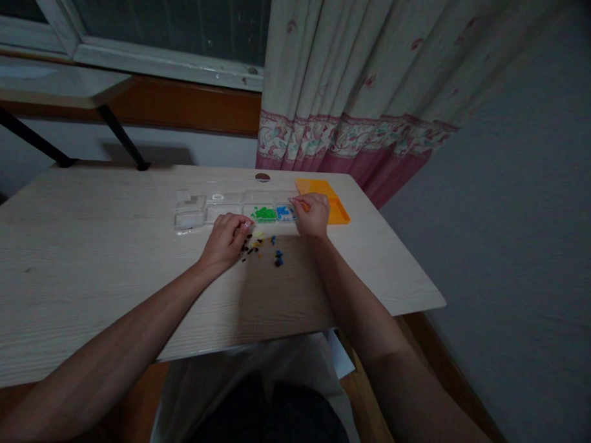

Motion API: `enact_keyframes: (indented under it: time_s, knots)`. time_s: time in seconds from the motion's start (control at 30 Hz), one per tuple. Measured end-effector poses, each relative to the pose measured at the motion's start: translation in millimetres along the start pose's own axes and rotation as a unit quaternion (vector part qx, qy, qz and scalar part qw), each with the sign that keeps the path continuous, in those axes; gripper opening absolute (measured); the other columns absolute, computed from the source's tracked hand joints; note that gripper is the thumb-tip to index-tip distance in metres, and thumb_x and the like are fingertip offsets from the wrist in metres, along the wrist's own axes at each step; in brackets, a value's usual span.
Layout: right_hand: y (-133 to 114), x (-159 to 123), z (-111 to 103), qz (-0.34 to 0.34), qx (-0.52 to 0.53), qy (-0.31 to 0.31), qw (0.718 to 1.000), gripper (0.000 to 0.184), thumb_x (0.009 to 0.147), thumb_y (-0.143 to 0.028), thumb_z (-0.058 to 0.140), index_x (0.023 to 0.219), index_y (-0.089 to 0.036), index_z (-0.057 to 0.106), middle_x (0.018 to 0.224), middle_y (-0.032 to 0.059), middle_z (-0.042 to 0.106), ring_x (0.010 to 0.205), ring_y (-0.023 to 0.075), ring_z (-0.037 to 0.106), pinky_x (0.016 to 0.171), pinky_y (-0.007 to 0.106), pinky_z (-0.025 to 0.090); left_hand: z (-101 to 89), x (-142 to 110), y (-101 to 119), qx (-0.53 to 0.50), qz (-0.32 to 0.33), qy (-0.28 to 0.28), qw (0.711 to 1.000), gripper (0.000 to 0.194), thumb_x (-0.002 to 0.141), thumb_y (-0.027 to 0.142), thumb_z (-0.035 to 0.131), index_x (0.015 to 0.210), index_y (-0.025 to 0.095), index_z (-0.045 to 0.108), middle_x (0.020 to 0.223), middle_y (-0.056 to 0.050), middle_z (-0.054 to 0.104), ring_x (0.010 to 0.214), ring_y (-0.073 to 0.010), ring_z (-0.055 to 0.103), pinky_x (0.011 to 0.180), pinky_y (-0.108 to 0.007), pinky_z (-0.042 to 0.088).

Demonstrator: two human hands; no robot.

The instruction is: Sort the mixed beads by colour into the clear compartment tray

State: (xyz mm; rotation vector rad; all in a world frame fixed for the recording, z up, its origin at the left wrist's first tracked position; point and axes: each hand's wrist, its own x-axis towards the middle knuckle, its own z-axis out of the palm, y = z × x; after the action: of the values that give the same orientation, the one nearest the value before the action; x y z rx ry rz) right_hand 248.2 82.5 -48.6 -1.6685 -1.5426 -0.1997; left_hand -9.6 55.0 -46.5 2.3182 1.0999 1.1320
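A clear plastic compartment box (191, 220) lies along the back of the table. One section holds green bricks (265, 214), and the section to its right holds blue bricks (284, 213). My right hand (315, 214) is over the right end of that box with its fingers pinched; anything between them is too small to name. At the front edge of the box, my left hand (223, 240) has its fingers drawn together beside a scatter of small black and yellow pieces (252, 247). What its fingertips hold, if anything, cannot be made out. Blue and dark pieces (279, 258) lie nearer me.
An orange tray (341, 212) sits behind and right of my right hand. A round brown disc (262, 177) lies near the table's back edge. Black legs (122, 137) carry a raised shelf (53, 81) at the left. A curtain (340, 103) hangs behind the table (108, 267).
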Motion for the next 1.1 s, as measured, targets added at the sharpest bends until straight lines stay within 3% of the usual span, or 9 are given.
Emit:
enact_keyframes:
  time_s: [0.2, 0.4, 0.6, 0.77, 1.1]
  knots:
    - [1, -4, 5, 0.033, -0.033, -0.03, 0.998, 0.038, 0.097, -0.044, 0.049, 0.089, -0.021, 0.078, 0.099, 0.0082, 0.072, 0.103, 0.0263, 0.056, 0.093, 0.041, 0.04, 2.5, -4, 1, 0.033, 0.073, -0.04, 0.996, 0.025, 0.098, 0.031, 0.046, 0.109, 0.019, 0.065, 0.102, -0.008, 0.064, 0.102, -0.0229, 0.053, 0.096, -0.042, 0.042]
    - [-5, -4, 4, 0.032, -0.018, -0.034, 0.999, 0.041, 0.099, -0.044, 0.044, 0.094, -0.022, 0.078, 0.099, 0.0072, 0.072, 0.102, 0.0248, 0.055, 0.093, 0.038, 0.04, 12.0, -12, 7, 0.096, 0.136, -0.093, 0.982, 0.035, 0.093, 0.026, 0.053, 0.126, 0.026, 0.063, 0.134, -0.01, 0.053, 0.124, -0.0293, 0.043, 0.105, -0.049, 0.039]
    - [-10, -4, 5, 0.033, -0.016, -0.051, 0.998, 0.037, 0.098, -0.043, 0.047, 0.092, -0.022, 0.078, 0.098, 0.0064, 0.072, 0.102, 0.0235, 0.055, 0.093, 0.037, 0.039, 17.9, -14, 12, 0.142, 0.159, -0.13, 0.968, 0.042, 0.09, 0.031, 0.059, 0.132, 0.024, 0.06, 0.148, -0.011, 0.042, 0.136, -0.0308, 0.036, 0.115, -0.051, 0.031]
    - [-12, -3, 4, 0.034, -0.007, -0.055, 0.998, 0.035, 0.098, -0.04, 0.049, 0.092, -0.022, 0.078, 0.099, 0.0063, 0.072, 0.102, 0.0238, 0.055, 0.095, 0.037, 0.038, 16.9, -14, 10, 0.13, 0.157, -0.146, 0.968, 0.034, 0.089, 0.031, 0.062, 0.123, 0.029, 0.066, 0.15, -0.008, 0.042, 0.137, -0.0312, 0.034, 0.117, -0.054, 0.029]
    - [-11, -4, 6, 0.025, 0.001, -0.053, 0.998, 0.037, 0.098, -0.041, 0.047, 0.091, -0.022, 0.078, 0.098, 0.0073, 0.072, 0.102, 0.0244, 0.055, 0.095, 0.038, 0.039, 11.7, -10, 14, 0.084, 0.141, -0.151, 0.975, 0.009, 0.088, 0.03, 0.064, 0.09, 0.022, 0.068, 0.127, -0.009, 0.059, 0.122, -0.0283, 0.047, 0.105, -0.048, 0.039]
